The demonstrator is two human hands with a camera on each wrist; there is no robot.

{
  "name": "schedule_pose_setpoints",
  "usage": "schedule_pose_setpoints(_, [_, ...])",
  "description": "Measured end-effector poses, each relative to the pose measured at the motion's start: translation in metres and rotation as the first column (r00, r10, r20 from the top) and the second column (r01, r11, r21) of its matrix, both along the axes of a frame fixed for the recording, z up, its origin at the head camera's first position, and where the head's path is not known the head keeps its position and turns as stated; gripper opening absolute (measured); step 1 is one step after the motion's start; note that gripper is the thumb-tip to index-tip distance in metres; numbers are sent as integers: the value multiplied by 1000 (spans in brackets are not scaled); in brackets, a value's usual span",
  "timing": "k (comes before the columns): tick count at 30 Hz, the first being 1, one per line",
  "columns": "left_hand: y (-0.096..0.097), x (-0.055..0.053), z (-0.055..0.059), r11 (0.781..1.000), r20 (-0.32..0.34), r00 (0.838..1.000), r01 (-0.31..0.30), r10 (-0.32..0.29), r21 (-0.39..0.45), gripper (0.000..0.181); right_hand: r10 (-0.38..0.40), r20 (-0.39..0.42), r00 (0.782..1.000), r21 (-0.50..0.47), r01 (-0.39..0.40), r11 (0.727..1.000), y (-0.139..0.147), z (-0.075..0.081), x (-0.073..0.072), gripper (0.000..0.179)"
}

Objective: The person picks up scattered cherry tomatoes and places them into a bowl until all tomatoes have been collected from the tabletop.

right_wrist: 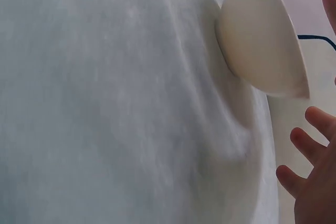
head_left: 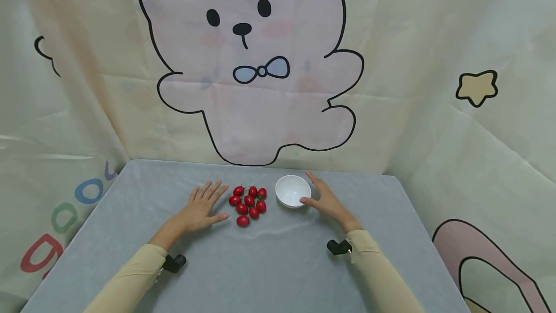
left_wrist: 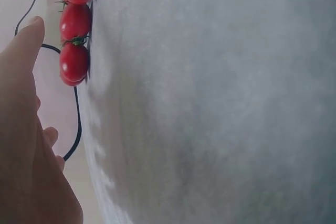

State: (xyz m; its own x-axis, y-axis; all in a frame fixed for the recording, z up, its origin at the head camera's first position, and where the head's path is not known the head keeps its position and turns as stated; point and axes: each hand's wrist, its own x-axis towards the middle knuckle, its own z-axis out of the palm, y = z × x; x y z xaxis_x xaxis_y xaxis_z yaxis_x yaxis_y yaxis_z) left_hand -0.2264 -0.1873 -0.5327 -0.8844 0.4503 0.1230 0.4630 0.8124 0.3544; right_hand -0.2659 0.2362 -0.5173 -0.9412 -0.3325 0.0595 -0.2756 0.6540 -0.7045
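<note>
Several red cherry tomatoes [head_left: 249,201], some with green stems, lie clustered on the cloth in the head view. To their left my left hand [head_left: 201,209] is spread with straight fingers and holds nothing. In the left wrist view, a few tomatoes [left_wrist: 75,22] show beyond my left thumb [left_wrist: 26,45]. A white bowl [head_left: 293,191] stands upright right of the tomatoes, with nothing inside. My right hand [head_left: 325,199] is at the bowl's right side, thumb and fingers parted, the thumb tip overlapping the rim. In the right wrist view, the fingers [right_wrist: 310,148] show apart from the bowl [right_wrist: 262,35].
A grey-blue cloth [head_left: 260,269] covers the table, its far edge close behind the bowl. Printed curtains [head_left: 269,120] with a bear drawing hang around the back and sides. A black wrist camera [head_left: 174,263] sits on each sleeve.
</note>
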Motion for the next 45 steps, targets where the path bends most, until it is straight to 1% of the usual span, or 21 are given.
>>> schedule_pose_setpoints(5, [0,0,-1,1000,18,1000,-13,13,21,86,10,28,1000,-100,-7,995,-10,-5,-2,95])
schedule_pose_setpoints(9, [1,-1,0,999,31,999,-16,15,42,86,6,49,999,-133,1,991,-14,-6,-1,97])
schedule_pose_setpoints(16, [2,-3,0,999,47,999,-14,12,48,88,-7,105,994,-152,23,988,-16,-11,-1,104])
schedule_pose_setpoints(21, [4,-6,0,998,62,998,-7,2,69,89,3,93,996,-150,11,989,-18,-13,-2,105])
schedule_pose_setpoints(26, [6,-9,-2,998,64,998,-6,1,65,88,-4,95,995,-168,20,986,-21,-14,-4,105])
schedule_pose_setpoints(30, [8,-12,-5,998,67,998,-2,-2,61,87,-4,92,996,-164,19,986,-23,-16,-5,107])
schedule_pose_setpoints(33, [9,-14,-5,997,76,997,-1,-4,72,87,-13,101,995,-159,29,987,-23,-19,-4,108])
schedule_pose_setpoints(36, [11,-15,-4,996,85,996,6,-14,86,87,-31,127,991,-161,52,986,-23,-22,-3,109])
schedule_pose_setpoints(40, [12,-18,-3,995,100,995,9,-19,97,87,-37,139,990,-178,62,982,-24,-25,-3,110])
schedule_pose_setpoints(43, [13,-22,-3,994,101,995,2,-13,108,84,-34,138,990,-187,60,981,-25,-27,-4,110])
schedule_pose_setpoints(45, [13,-24,-3,994,87,996,-1,-9,110,81,-35,138,990,-187,61,980,-26,-27,-4,110])
